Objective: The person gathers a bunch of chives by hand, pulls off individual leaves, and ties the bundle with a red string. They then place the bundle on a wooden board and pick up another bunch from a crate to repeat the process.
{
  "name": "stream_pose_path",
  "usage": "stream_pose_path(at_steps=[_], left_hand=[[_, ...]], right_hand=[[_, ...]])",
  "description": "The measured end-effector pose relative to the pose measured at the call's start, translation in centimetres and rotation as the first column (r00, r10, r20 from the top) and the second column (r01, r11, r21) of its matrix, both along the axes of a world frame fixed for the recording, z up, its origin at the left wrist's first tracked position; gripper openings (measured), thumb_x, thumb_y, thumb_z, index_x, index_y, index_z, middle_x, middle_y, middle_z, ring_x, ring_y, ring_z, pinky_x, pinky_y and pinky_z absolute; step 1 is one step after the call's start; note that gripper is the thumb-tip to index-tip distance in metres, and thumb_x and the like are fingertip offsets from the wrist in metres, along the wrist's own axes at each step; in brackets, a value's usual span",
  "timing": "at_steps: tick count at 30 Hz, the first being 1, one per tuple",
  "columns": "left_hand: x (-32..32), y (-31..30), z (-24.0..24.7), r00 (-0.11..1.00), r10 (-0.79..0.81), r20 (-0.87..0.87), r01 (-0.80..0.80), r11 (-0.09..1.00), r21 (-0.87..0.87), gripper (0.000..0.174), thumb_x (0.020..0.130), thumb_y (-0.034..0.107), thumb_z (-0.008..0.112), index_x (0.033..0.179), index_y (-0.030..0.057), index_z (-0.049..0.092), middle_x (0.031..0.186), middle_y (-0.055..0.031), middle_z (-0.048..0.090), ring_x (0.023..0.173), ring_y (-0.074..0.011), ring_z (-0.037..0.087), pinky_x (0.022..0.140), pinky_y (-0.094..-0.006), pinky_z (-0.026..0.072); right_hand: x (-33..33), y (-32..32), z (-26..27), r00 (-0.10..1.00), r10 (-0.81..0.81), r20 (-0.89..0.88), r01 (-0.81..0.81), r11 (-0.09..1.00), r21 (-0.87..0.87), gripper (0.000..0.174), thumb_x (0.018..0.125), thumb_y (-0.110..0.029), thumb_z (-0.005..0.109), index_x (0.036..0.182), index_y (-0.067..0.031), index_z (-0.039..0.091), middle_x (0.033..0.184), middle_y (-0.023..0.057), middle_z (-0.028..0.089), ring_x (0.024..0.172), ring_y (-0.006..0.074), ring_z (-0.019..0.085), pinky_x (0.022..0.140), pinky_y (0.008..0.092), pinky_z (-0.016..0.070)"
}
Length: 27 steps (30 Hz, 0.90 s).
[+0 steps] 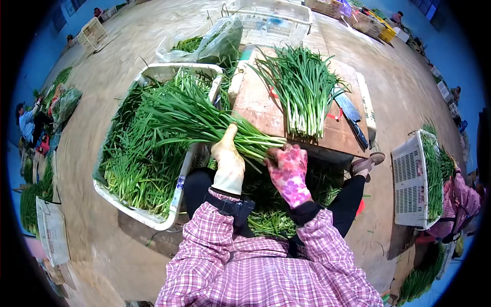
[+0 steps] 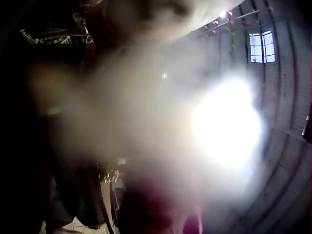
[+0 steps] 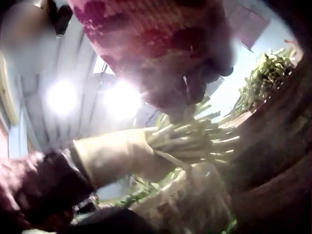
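Observation:
My left hand (image 1: pixel 228 162), in a cream glove, grips a bunch of garlic chives (image 1: pixel 197 116) around its lower stalks. The leaves spread left over a white basket (image 1: pixel 162 223) full of loose chives. At the pale cut ends, my right hand (image 1: pixel 289 174), in a pink floral glove, pinches stalks with curled fingers. The right wrist view shows those fingers against the stalk ends (image 3: pixel 195 141). A neat second bunch (image 1: pixel 307 94) lies on the wooden board (image 1: pixel 255 100), with a knife (image 1: pixel 349 110) to its right. Glare and blur hide most of the left wrist view.
Red ties (image 1: pixel 335 116) lie on the board by the knife. Behind the basket is a clear plastic bag (image 1: pixel 222 38) near a white crate (image 1: pixel 273 25). Chive trimmings (image 1: pixel 271 224) lie between my legs. Another person (image 1: pixel 455 199) works beside a tilted crate (image 1: pixel 409 176) at right.

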<state>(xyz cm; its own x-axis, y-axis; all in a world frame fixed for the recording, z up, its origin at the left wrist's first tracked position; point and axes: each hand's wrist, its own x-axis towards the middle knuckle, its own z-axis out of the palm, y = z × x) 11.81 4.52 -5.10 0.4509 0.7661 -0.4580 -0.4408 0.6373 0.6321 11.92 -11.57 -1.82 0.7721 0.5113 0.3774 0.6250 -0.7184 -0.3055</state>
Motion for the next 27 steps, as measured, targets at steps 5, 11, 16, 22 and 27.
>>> stream_pose_path(at_steps=[5,11,16,22,27], left_hand=[[-0.5,-0.3,-0.8,0.999,-0.018,-0.050,0.022,0.997,0.077,0.035,0.082,0.000,0.081,0.114,-0.0014,0.068,0.110,-0.0067,0.070,0.092,-0.0216,0.067,0.086,-0.0367,0.0549],[-1.0,0.9,-1.8,0.998,-0.022,-0.058,0.030,0.989,0.145,0.033,0.081,0.000,0.081,0.112,-0.0029,0.068,0.109,-0.0078,0.070,0.091,-0.0218,0.067,0.085,-0.0365,0.0555],[-1.1,-0.2,-1.2,0.997,-0.065,-0.048,0.072,0.985,0.160,0.031,0.083,-0.001,0.079,0.111,-0.0030,0.069,0.105,-0.0083,0.071,0.088,-0.0220,0.068,0.083,-0.0364,0.0564],[-2.2,-0.5,3.8,0.879,-0.473,0.060,0.474,0.880,0.004,0.022,0.089,0.008,0.075,0.106,-0.0055,0.068,0.096,-0.0128,0.072,0.079,-0.0242,0.071,0.074,-0.0410,0.0602],[-1.7,-0.1,-0.1,0.732,-0.562,0.386,0.590,0.805,0.053,0.052,0.097,0.026,0.069,0.140,0.0033,0.050,0.129,-0.0115,0.063,0.113,-0.0259,0.064,0.097,-0.0459,0.0527]], right_hand=[[1.7,-0.5,-2.5,0.992,0.057,-0.111,-0.036,0.982,0.185,0.015,0.078,-0.024,0.079,0.085,-0.0122,0.074,0.089,0.0096,0.070,0.098,0.0322,0.064,0.088,0.0465,0.0444],[3.0,-4.2,-2.0,0.966,-0.151,-0.210,0.102,0.968,-0.229,0.022,0.085,-0.028,0.074,0.082,-0.0071,0.068,0.090,0.0116,0.070,0.091,0.0343,0.066,0.081,0.0468,0.0472],[2.4,-1.4,0.5,0.987,0.160,0.003,-0.158,0.974,-0.162,0.117,0.070,-0.067,0.077,0.155,-0.0004,0.031,0.160,0.0183,0.034,0.148,0.0349,0.029,0.122,0.0455,0.0214],[2.3,1.3,-1.9,0.705,0.309,-0.639,-0.151,0.945,0.290,0.097,0.072,-0.036,0.090,0.150,-0.0054,0.041,0.124,0.0235,0.065,0.105,0.0298,0.068,0.087,0.0355,0.0549],[2.3,0.2,-3.3,0.365,0.388,-0.846,0.157,0.870,0.467,0.039,0.083,-0.019,0.083,0.112,0.0004,0.067,0.086,0.0053,0.072,0.070,0.0110,0.065,0.062,0.0308,0.0505]])
